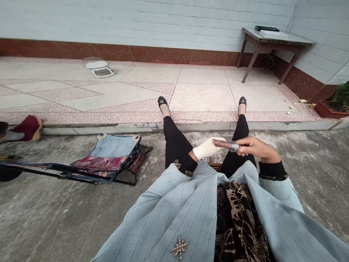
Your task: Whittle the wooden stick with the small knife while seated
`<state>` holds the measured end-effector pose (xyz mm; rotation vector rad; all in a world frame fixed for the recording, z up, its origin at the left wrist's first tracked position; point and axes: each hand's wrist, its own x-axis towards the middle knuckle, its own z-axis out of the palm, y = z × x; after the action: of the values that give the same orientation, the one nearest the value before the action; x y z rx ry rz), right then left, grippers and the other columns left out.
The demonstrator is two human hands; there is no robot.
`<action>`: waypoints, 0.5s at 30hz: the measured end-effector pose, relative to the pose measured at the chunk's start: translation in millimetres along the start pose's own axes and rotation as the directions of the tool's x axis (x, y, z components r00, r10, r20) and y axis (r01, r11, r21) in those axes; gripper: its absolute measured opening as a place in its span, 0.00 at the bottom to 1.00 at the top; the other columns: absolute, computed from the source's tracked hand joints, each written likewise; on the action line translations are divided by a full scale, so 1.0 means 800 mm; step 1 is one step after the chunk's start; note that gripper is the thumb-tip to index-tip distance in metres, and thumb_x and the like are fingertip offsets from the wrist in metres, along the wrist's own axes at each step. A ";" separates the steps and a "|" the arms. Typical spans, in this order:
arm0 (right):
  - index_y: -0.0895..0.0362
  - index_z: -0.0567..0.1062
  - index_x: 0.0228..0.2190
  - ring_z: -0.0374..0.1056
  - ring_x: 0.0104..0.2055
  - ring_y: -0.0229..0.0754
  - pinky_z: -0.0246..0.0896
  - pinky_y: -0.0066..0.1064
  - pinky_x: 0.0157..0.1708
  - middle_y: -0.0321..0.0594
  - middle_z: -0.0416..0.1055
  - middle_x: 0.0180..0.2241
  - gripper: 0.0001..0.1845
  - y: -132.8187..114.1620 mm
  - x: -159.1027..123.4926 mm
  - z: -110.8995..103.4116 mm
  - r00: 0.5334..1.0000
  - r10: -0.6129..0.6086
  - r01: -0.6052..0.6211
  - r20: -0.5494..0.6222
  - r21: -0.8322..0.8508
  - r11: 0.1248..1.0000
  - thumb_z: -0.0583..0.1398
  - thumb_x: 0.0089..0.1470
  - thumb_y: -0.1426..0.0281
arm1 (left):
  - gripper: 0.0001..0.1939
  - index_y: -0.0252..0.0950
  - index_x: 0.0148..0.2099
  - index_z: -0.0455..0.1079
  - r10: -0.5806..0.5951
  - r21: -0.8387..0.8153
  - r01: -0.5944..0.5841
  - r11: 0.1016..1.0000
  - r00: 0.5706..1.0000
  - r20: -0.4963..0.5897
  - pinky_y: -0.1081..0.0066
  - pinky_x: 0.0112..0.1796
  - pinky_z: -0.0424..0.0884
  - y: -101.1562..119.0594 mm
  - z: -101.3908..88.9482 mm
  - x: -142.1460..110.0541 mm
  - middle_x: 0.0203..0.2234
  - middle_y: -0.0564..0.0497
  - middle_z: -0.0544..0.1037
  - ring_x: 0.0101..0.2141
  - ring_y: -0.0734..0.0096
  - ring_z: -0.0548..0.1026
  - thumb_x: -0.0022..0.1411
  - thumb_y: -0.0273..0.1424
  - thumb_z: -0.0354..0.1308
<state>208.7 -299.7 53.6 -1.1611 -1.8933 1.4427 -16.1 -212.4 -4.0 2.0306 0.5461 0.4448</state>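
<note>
A seated person in a pale blue jacket (174, 203) holds a brown stick (220, 144) wound at one end with silver wire (234, 146), just right of centre in the frame. The bare right hand (256, 148) pinches the wound end between thumb and fingers, while the left hand (207, 148), in a white glove, lies against the plain end — whether its fingers close around the stick, the picture cannot tell.

The likeliest trouble appears to lie in the wire: a loose pinch could let the turns spring apart or slide off the tip, and a stray end could prick the unprotected fingertips. Smooth glove fabric might also let the stick roll, or snag on a wire end. With both hands above the gap between the black trouser legs (176, 142), a slip would probably send the piece down to the concrete (152, 203).

At left lies a folding chair (114, 145), near a bystander's maroon shoe (28, 128) — both apart from the hands.
</note>
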 end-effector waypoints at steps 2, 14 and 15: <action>0.60 0.76 0.30 0.61 0.23 0.32 0.54 0.25 0.22 0.37 0.70 0.24 0.17 0.003 0.001 0.001 0.988 -0.002 0.014 -0.156 0.075 0.997 0.64 0.52 0.57 | 0.15 0.33 0.37 0.72 0.004 0.037 -0.006 0.999 0.998 0.060 0.73 0.34 0.65 -0.002 0.016 0.000 0.31 0.51 0.76 0.31 0.72 0.71 0.66 0.37 0.48; 0.57 0.73 0.26 0.63 0.24 0.38 0.51 0.31 0.27 0.38 0.69 0.21 0.13 0.037 0.026 -0.003 0.805 0.111 -0.399 -0.582 -0.395 0.828 0.57 0.56 0.62 | 0.14 0.39 0.43 0.74 0.103 0.667 -0.127 0.734 0.992 0.076 0.71 0.30 0.56 0.014 0.009 -0.013 0.30 0.49 0.77 0.29 0.68 0.72 0.69 0.38 0.48; 0.57 0.72 0.25 0.63 0.25 0.38 0.51 0.31 0.28 0.38 0.70 0.21 0.13 0.036 0.026 -0.002 0.833 0.133 -0.422 -0.537 -0.462 0.780 0.57 0.56 0.63 | 0.15 0.39 0.43 0.74 0.115 0.711 -0.135 0.690 0.990 0.077 0.71 0.29 0.55 0.016 0.006 -0.014 0.29 0.49 0.77 0.29 0.68 0.72 0.69 0.38 0.48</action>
<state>209.0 -278.3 24.4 -1.9557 -1.8654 0.5903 -20.4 -227.1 4.0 2.8455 0.6287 0.3009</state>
